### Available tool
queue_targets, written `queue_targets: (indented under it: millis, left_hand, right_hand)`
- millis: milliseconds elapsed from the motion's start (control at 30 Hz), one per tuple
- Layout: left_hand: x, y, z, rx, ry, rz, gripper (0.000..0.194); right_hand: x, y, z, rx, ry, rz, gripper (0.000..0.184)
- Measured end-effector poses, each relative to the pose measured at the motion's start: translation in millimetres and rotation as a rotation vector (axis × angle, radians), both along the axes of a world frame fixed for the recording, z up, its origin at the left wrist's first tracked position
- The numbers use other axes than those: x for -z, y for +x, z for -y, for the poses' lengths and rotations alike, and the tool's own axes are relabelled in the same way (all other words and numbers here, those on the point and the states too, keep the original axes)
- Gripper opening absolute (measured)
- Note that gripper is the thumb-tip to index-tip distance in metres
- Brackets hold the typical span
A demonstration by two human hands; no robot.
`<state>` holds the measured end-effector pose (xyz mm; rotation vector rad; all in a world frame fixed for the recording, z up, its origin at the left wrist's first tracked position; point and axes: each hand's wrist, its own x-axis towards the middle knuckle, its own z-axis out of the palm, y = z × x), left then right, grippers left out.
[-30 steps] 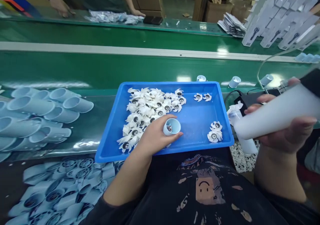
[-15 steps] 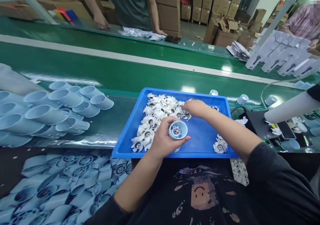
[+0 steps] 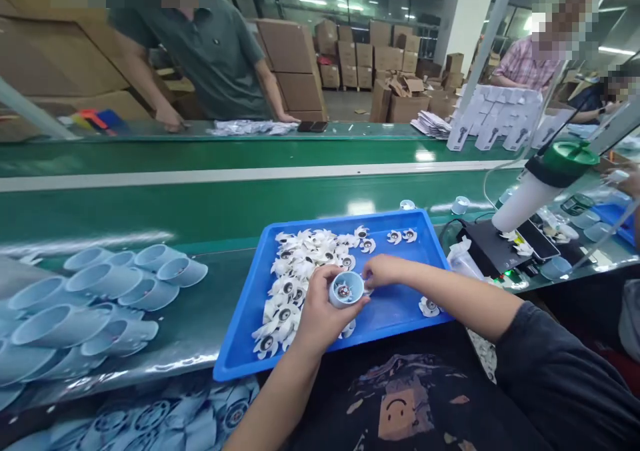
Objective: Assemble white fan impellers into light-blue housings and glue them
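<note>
My left hand (image 3: 320, 311) is wrapped round a short light-blue plastic cylinder (image 3: 347, 289), its open end tilted up toward me. Inside the cylinder a reddish centre part shows. Just right of its rim is my right hand (image 3: 384, 272), fingers pinched together. A bit of white fan wheel shows under those fingertips, mostly hidden by the hand. Both hands are over a blue tray (image 3: 395, 327). White fan wheels (image 3: 305, 257) with curved blades are heaped in the tray's left half, and a few lie apart along its far and right sides.
Light-blue cylinders (image 3: 105, 281) are piled on the bench at left, with more (image 3: 190, 417) below. To the right stands a black device (image 3: 493, 247) beside a white tube with a green top (image 3: 530, 194). Across the green conveyor (image 3: 225, 197), a person (image 3: 210, 64) leans on the far ledge.
My right hand has come from the heap of fan wheels down to beside the cylinder's rim. My left hand still holds the cylinder. The camera has tilted up.
</note>
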<state>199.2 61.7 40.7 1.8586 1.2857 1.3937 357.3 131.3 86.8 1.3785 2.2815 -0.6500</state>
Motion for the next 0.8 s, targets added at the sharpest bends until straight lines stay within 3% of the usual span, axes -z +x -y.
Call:
queue_targets:
  millis: [167,333,500,600,633,733,800]
  left_hand:
    - [0.6,0,1,-0.039,0.099,0.181,0.055]
    - [-5.4,0,2,0.005,0.053,0.284,0.054]
    - [-6.9,-8,16,-0.093,0.049,0.085,0.057]
    - [-13.5,-7,31,-0.043,0.008,-0.1,0.061]
    - [-17.2,-5,35,0.002,-0.005,-0.146,0.058]
    - [-29.4,6,43,0.126,0.03,-0.268,0.042]
    - [-36.0,14,45,0.176,0.098,-0.342,0.033]
  right_hand:
    - [2.1,-16,16,0.076,-0.001,-0.044,0.032]
    - [0.6,-26,18,0.076,-0.009,-0.091,0.029]
    - [-25.5,5,42,0.192,0.247,-0.266,0.026]
    - [-49.3,34,71,0.268,0.443,-0.402,0.029]
    - [-54.6,41,82,0.241,0.499,-0.495,0.029]
    - [-57.7,51,106,-0.045,0.552,-0.818,0.025]
    - [-52.1,51,114,-0.174,0.53,-0.829,0.023]
